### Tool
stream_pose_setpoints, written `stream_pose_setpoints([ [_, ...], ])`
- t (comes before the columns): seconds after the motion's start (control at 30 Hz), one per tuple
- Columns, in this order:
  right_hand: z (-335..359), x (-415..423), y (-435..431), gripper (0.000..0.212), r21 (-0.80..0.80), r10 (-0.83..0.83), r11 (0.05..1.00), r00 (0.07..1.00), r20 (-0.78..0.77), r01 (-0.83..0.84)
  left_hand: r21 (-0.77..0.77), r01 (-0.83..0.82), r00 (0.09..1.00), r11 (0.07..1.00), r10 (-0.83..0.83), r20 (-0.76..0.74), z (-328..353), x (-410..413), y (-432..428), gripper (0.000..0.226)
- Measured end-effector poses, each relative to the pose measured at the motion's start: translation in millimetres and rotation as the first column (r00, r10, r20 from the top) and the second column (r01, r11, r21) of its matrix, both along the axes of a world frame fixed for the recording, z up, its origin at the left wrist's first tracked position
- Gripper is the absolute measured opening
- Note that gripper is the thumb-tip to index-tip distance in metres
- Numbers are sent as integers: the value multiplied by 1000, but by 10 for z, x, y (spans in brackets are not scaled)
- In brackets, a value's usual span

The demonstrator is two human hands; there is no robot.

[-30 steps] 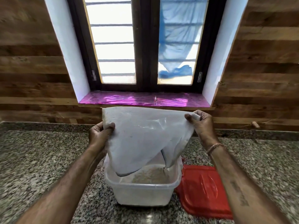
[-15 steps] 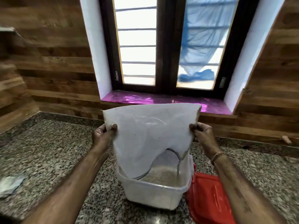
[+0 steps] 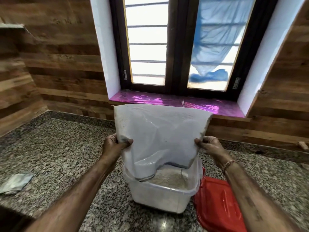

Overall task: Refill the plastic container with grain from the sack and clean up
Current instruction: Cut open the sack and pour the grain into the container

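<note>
**Two hands upend sack over tub**

Left hand (image 3: pixel 115 144) and right hand (image 3: pixel 206 145) each clench a side of the one sack (image 3: pixel 160 136), frame centre, mouth down inside the one tub (image 3: pixel 163 195) so grain (image 3: pixel 168 180) falls in, not on the worktop (image 3: pixel 58 156). One red lid (image 3: pixel 217 203) lies lower right, touching the tub.

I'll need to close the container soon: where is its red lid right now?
The red lid lies flat on the granite counter, right of the plastic container and against its side, below the right hand.
</note>
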State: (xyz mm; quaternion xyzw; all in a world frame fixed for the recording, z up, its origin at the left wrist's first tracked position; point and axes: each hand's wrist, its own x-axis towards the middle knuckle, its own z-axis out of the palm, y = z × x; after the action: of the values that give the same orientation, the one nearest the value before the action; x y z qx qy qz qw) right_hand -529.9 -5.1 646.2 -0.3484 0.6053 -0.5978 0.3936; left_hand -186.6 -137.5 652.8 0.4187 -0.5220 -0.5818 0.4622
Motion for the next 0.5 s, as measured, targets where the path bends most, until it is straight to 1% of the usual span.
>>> stream_pose_setpoints([
  [0.03, -26, -1, 2, 18, -10, -38, 999, 999, 1, 38, -9, -13, 1000, 1000, 13, 3, -4, 1, -9, 30],
  [0.07, -35, 3, 8, 17, -13, -60, 998, 998, 1, 60, -15, -33, 999, 999, 33, 2, 2, 2, -10, 30],
  [0.13, -17, 10, 13, 7, -23, -73, 997, 997, -5, 73, -29, -78, 997, 997, 78, -11, -9, 14, -26, 26],
  [0.23, 77, 5, -13, 14, -73, -101, 992, 994, 40, 104, -22, -85, 992, 996, 83, -92, -2, 32, -4, 18],
  [0.27, 107, -1, -35, 13, -82, -114, 990, 993, 36, 117, -12, -70, 991, 997, 68, -115, 12, 38, 7, 17],
  [0.3, 137, -3, -56, 8, -84, -120, 989, 992, 37, 123, -4, -41, 994, 999, 40, -106, 16, 49, 8, 17],
  [0.33, 157, -4, -78, 8, -82, -123, 989, 992, 38, 126, 13, 8, 998, 1000, -7, -61, 26, 59, 15, 19],
  [0.4, 190, 15, -113, 16, -72, -123, 989, 991, 51, 126, 78, 112, 989, 991, -118, 85, 34, 73, 36, 29],
  [0.43, 205, 16, -123, 15, -73, -119, 989, 990, 74, 125, 104, 134, 980, 986, -147, 132, 20, 72, 31, 33],
  [0.5, 254, 46, -91, 11, -77, -79, 993, 990, 116, 88, 107, 99, 986, 989, -112, 127, 9, 56, 20, 33],
])
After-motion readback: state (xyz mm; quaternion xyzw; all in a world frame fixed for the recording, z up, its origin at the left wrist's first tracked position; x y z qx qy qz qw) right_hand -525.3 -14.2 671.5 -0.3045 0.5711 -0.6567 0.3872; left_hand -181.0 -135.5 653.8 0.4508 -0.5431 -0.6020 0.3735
